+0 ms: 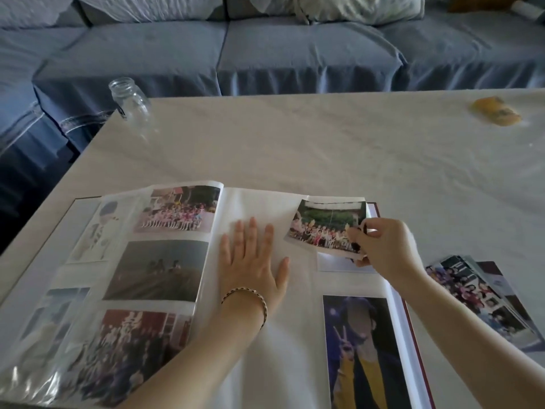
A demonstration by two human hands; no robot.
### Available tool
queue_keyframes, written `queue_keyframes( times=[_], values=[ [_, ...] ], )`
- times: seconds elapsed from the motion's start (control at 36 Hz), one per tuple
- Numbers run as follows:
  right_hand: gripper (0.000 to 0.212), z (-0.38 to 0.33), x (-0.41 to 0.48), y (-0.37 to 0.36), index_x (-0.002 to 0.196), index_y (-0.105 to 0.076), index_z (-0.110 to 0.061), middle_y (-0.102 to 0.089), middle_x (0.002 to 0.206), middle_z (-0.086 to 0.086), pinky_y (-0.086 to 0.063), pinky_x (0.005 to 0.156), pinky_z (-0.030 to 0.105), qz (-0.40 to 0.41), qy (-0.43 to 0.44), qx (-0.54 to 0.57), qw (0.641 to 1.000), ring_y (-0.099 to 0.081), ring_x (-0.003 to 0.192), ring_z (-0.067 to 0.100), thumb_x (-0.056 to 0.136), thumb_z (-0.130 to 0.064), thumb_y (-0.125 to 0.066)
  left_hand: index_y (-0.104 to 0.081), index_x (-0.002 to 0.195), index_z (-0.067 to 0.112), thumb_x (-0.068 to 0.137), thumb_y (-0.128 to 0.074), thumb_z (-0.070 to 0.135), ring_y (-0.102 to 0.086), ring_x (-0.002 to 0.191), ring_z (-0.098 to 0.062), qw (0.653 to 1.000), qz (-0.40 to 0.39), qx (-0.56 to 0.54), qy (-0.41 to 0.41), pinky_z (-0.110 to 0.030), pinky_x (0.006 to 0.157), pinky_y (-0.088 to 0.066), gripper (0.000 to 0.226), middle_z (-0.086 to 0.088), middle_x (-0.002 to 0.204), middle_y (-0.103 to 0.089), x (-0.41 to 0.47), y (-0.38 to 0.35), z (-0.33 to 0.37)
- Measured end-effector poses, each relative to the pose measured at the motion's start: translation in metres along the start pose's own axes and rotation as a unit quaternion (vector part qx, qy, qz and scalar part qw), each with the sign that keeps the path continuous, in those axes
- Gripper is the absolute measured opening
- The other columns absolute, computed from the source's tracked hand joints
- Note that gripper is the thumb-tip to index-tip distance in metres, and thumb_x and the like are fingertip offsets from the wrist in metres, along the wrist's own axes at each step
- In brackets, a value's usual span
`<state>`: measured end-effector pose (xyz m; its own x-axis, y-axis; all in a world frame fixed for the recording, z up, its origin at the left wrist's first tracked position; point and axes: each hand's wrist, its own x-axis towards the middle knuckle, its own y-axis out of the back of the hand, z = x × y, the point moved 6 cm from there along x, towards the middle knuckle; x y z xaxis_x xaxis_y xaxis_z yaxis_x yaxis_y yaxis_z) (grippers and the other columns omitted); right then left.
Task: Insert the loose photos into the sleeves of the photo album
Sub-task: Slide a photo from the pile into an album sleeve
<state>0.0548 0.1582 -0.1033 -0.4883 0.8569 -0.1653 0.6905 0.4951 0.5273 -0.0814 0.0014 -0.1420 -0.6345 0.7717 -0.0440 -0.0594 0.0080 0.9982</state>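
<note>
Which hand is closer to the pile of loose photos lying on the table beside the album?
Right. The right hand pinches a photo just left of the pile; the left hand lies flat on the album page, farther left.

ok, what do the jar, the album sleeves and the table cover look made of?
Jar: likely clear glass, see-through with glints; could be plastic.
Album sleeves: thin glossy clear plastic, with glare and ripples on the surface.
Table cover: matte off-white cloth, softly creased.

Photo album was cropped by the bottom edge. Group photo: right corner was covered by the right hand. Yellow item far right was too blurred to be identified.
</note>
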Motion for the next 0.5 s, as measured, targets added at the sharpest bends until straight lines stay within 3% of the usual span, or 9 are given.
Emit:
queue_keyframes(
  times=[0.06,0.17,0.28,0.33,0.39,0.44,0.5],
  values=[
    [0.02,0.007,0.007,0.001,0.068,-0.064,-0.007,-0.066,0.065,0.003,-0.056,0.053,0.035,-0.022,-0.035,0.022,0.999,-0.06,0.046,0.019,0.086,-0.015,-0.067,0.023,0.136,0.024,0.073,0.016,0.056,0.02,0.142,-0.027,1.0,0.028,-0.011,0.001,-0.042,0.106,0.023,0.071,-0.005,0.147,0.028,0.0,0.001,-0.001],
    [0.025,0.007,0.023,-0.003,0.062,-0.059,-0.005,-0.052,0.04,-0.006,-0.044,0.037,0.017,-0.058,-0.064,0.032,0.996,-0.046,0.028,0.005,0.085,-0.011,-0.068,-0.014,0.142,0.018,0.085,-0.014,0.055,-0.017,0.143,-0.032,0.999,0.031,-0.013,0.014,-0.044,0.112,0.003,0.068,-0.009,0.152,-0.01,0.001,0.001,-0.003],
    [0.031,-0.003,0.035,-0.02,0.057,-0.055,-0.008,-0.05,0.044,-0.005,-0.035,0.034,0.013,-0.088,-0.047,0.012,0.995,-0.039,0.025,0.003,0.085,-0.015,-0.068,-0.028,0.143,0.018,0.085,-0.022,0.052,-0.028,0.139,-0.033,0.999,0.035,-0.008,0.005,-0.044,0.111,-0.004,0.068,-0.011,0.151,-0.029,0.001,0.002,-0.001],
    [0.032,-0.007,0.038,-0.033,0.057,-0.054,-0.011,-0.051,0.052,0.0,-0.038,0.037,0.016,-0.109,-0.046,0.01,0.993,-0.04,0.029,0.006,0.086,-0.016,-0.067,-0.039,0.141,0.016,0.083,-0.027,0.051,-0.036,0.135,-0.033,1.0,0.021,-0.019,0.005,-0.045,0.11,-0.008,0.069,-0.012,0.145,-0.041,0.002,0.001,0.0],
    [0.032,-0.011,0.04,-0.045,0.057,-0.055,-0.014,-0.055,0.057,0.002,-0.042,0.045,0.023,-0.123,-0.038,-0.005,0.992,-0.043,0.034,0.009,0.086,-0.02,-0.068,-0.032,0.145,0.018,0.082,-0.016,0.054,-0.022,0.142,-0.032,1.0,-0.004,-0.021,0.01,-0.042,0.112,0.005,0.074,-0.01,0.152,-0.029,0.0,0.001,0.0],
    [0.032,-0.016,0.041,-0.054,0.058,-0.054,-0.017,-0.057,0.058,0.0,-0.043,0.049,0.025,-0.127,-0.028,-0.025,0.991,-0.047,0.037,0.011,0.086,-0.023,-0.067,-0.007,0.15,0.022,0.076,0.006,0.056,0.007,0.145,-0.027,1.0,0.013,-0.011,-0.001,-0.039,0.108,0.024,0.083,-0.005,0.158,0.003,0.0,0.002,0.001],
    [0.03,-0.018,0.042,-0.059,0.062,-0.052,-0.019,-0.057,0.06,-0.002,-0.042,0.048,0.024,-0.135,-0.025,-0.039,0.99,-0.05,0.038,0.011,0.087,-0.025,-0.066,0.012,0.148,0.025,0.068,0.018,0.056,0.025,0.141,-0.023,1.0,0.016,-0.004,0.0,-0.039,0.103,0.029,0.086,-0.001,0.15,0.027,0.001,0.0,0.001]
  ],
)
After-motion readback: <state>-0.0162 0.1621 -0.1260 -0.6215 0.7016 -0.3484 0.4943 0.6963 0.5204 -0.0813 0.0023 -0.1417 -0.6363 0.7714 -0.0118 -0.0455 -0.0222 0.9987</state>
